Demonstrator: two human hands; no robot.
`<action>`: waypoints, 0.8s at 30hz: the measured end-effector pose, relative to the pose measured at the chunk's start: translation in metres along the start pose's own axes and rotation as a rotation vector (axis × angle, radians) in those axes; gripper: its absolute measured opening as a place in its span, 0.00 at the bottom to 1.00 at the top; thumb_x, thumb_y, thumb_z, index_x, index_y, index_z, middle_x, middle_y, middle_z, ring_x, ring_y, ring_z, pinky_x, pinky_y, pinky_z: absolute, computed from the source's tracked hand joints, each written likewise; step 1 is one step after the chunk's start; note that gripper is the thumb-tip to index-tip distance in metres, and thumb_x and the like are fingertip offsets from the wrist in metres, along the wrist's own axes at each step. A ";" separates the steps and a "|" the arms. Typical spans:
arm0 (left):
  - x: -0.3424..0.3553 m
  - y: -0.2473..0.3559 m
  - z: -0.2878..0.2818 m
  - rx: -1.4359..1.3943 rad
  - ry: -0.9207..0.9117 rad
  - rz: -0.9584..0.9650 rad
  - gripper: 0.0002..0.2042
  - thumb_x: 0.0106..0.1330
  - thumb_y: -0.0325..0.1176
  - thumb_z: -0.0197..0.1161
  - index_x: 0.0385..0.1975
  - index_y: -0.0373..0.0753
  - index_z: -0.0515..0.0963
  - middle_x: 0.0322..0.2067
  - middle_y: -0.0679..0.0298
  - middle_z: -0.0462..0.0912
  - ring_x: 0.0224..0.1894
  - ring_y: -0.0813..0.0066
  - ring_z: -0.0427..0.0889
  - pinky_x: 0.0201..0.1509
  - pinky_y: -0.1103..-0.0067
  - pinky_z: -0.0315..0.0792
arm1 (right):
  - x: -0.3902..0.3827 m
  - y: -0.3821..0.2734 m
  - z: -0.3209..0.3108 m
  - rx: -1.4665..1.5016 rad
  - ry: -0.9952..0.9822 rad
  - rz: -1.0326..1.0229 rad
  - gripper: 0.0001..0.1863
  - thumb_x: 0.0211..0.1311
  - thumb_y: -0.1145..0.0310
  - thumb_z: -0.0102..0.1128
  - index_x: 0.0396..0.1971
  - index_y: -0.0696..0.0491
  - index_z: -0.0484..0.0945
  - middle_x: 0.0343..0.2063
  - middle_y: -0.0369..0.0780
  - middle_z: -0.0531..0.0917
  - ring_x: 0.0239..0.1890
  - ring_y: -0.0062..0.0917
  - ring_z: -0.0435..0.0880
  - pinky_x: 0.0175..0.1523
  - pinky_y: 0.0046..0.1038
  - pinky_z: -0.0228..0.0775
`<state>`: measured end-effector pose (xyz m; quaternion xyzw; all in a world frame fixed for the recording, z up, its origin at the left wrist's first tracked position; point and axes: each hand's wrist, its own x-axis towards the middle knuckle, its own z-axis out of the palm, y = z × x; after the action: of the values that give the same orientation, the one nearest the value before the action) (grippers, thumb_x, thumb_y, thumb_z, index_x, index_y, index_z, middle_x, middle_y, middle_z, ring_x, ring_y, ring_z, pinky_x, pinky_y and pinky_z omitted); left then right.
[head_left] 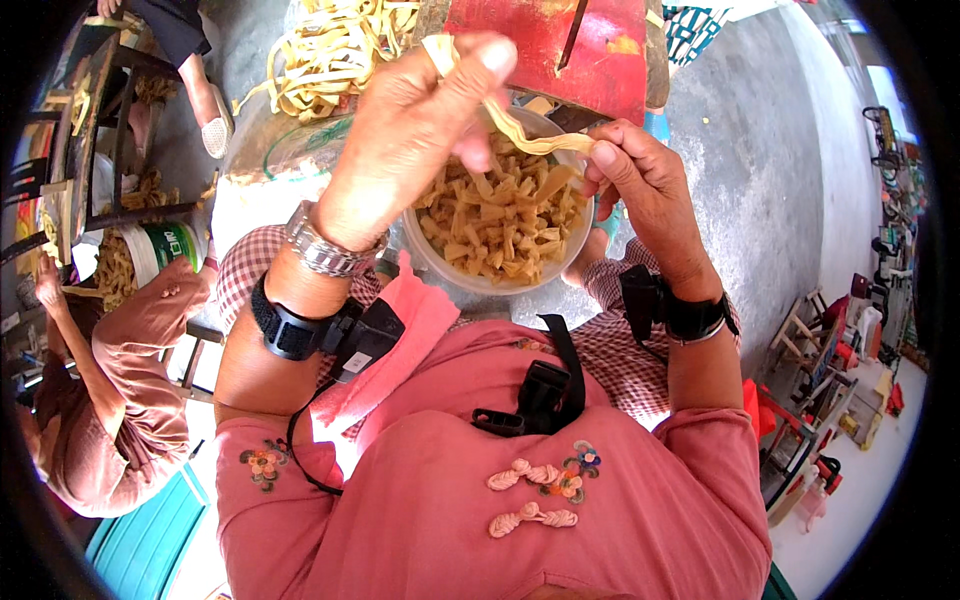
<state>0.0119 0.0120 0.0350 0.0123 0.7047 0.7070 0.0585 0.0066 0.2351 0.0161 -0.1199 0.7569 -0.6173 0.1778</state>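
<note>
A long, pale yellow ribbon-like strip stretches between my hands above a round whitish tub. Its kind is not plain from here. My left hand, slightly blurred, has the strip passing behind its raised thumb, with one end sticking up above the hand. On the right, my right hand pinches the other end between thumb and fingers. Many short, knotted yellowish pieces fill the tub below, and my left fingertips hang over them.
A pile of loose yellow strips lies beyond my left hand. Ahead stands a red-topped wooden bench with a dark slim bar on it. Another person sits at the left by a white-and-green bucket. A pink cloth lies on my lap.
</note>
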 end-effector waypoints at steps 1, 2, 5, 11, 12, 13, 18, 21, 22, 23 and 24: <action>-0.001 0.001 0.000 0.047 -0.003 -0.015 0.22 0.70 0.49 0.48 0.46 0.34 0.75 0.23 0.69 0.74 0.17 0.87 0.68 0.22 0.88 0.65 | 0.000 0.001 0.001 0.002 0.007 -0.010 0.10 0.66 0.65 0.51 0.34 0.56 0.75 0.21 0.32 0.75 0.23 0.13 0.75 0.24 0.15 0.67; -0.002 0.002 0.000 0.094 -0.006 -0.030 0.21 0.69 0.48 0.49 0.44 0.35 0.75 0.18 0.71 0.72 0.15 0.89 0.66 0.19 0.89 0.62 | 0.000 0.000 0.001 -0.019 -0.021 0.014 0.10 0.66 0.64 0.51 0.35 0.56 0.74 0.23 0.33 0.75 0.24 0.13 0.75 0.24 0.15 0.68; 0.000 -0.004 -0.003 0.174 0.007 0.027 0.17 0.69 0.45 0.51 0.38 0.36 0.76 0.13 0.75 0.67 0.12 0.91 0.62 0.16 0.89 0.55 | -0.002 -0.007 0.005 -0.049 -0.109 0.107 0.11 0.65 0.63 0.52 0.38 0.55 0.73 0.26 0.33 0.76 0.27 0.14 0.76 0.25 0.16 0.70; 0.003 -0.008 0.008 0.139 -0.024 0.152 0.08 0.67 0.35 0.56 0.33 0.37 0.74 0.14 0.77 0.64 0.13 0.91 0.59 0.15 0.89 0.53 | -0.002 -0.017 0.021 0.039 -0.236 0.095 0.14 0.64 0.59 0.54 0.39 0.54 0.71 0.28 0.33 0.75 0.30 0.14 0.75 0.26 0.17 0.69; 0.003 -0.008 0.008 0.102 -0.035 0.131 0.07 0.66 0.34 0.56 0.33 0.37 0.74 0.14 0.77 0.64 0.13 0.91 0.59 0.16 0.89 0.54 | 0.000 -0.018 0.021 0.009 -0.247 0.073 0.13 0.64 0.59 0.53 0.36 0.55 0.72 0.26 0.32 0.74 0.29 0.14 0.73 0.27 0.17 0.67; 0.003 -0.006 0.008 0.064 -0.046 0.110 0.06 0.66 0.33 0.57 0.33 0.37 0.74 0.15 0.77 0.65 0.13 0.91 0.59 0.16 0.89 0.54 | 0.001 -0.020 0.020 -0.021 -0.257 0.050 0.14 0.65 0.58 0.52 0.32 0.55 0.72 0.23 0.32 0.73 0.27 0.13 0.71 0.27 0.17 0.65; 0.006 0.007 0.000 -0.317 -0.094 0.037 0.04 0.64 0.29 0.58 0.34 0.37 0.75 0.18 0.75 0.69 0.16 0.90 0.62 0.18 0.89 0.59 | -0.004 -0.027 0.010 0.055 -0.086 0.021 0.18 0.66 0.60 0.50 0.20 0.56 0.71 0.17 0.30 0.68 0.23 0.13 0.64 0.29 0.18 0.58; 0.012 0.009 -0.005 -0.412 -0.057 0.059 0.02 0.63 0.27 0.59 0.32 0.37 0.76 0.20 0.74 0.72 0.19 0.90 0.66 0.19 0.88 0.65 | 0.000 -0.027 -0.001 -0.036 -0.040 -0.093 0.17 0.65 0.62 0.51 0.19 0.56 0.70 0.17 0.31 0.67 0.23 0.13 0.64 0.29 0.18 0.58; 0.017 0.011 -0.004 -0.412 -0.061 0.067 0.02 0.63 0.27 0.59 0.32 0.37 0.76 0.20 0.74 0.72 0.19 0.90 0.66 0.19 0.88 0.65 | 0.003 -0.030 -0.003 -0.072 0.000 -0.135 0.17 0.65 0.62 0.51 0.19 0.56 0.70 0.16 0.31 0.67 0.23 0.13 0.64 0.29 0.19 0.57; 0.022 0.013 -0.003 -0.411 -0.065 0.074 0.02 0.63 0.27 0.59 0.32 0.37 0.76 0.20 0.74 0.72 0.20 0.90 0.66 0.19 0.88 0.65 | 0.005 -0.034 -0.005 -0.108 0.040 -0.175 0.17 0.65 0.62 0.51 0.19 0.56 0.70 0.16 0.31 0.67 0.23 0.13 0.64 0.28 0.19 0.57; 0.025 0.014 -0.002 -0.413 -0.068 0.077 0.02 0.63 0.27 0.59 0.32 0.37 0.76 0.20 0.74 0.71 0.20 0.90 0.66 0.20 0.88 0.65 | 0.006 -0.037 -0.007 -0.143 0.079 -0.213 0.17 0.65 0.62 0.51 0.20 0.57 0.70 0.16 0.31 0.66 0.22 0.13 0.64 0.28 0.19 0.57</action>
<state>-0.0137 0.0129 0.0477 0.0508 0.5416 0.8372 0.0565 -0.0035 0.2314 0.0525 -0.1875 0.7885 -0.5812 0.0726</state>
